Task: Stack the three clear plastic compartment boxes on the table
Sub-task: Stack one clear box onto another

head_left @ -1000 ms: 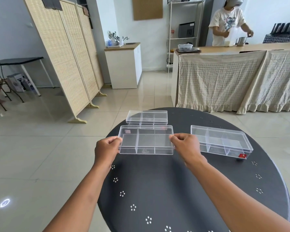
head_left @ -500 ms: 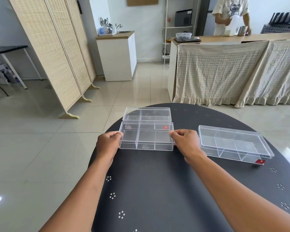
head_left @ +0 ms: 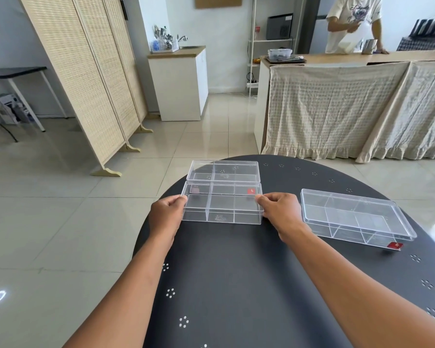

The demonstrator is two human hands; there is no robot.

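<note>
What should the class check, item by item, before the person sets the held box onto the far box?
1. Both ends gripped: left hand and right hand pinch the held box at its short sides. Ok.
2. Held box level: looks level. Ok.
3. Lifted above the far box's lid: cannot tell.
4. Far box lid closed and bare: ok.
5. Far box safely on the table: it sits close to the far rim. Not ok.
6. Third box out of the path: lies apart on the right. Ok.
</note>
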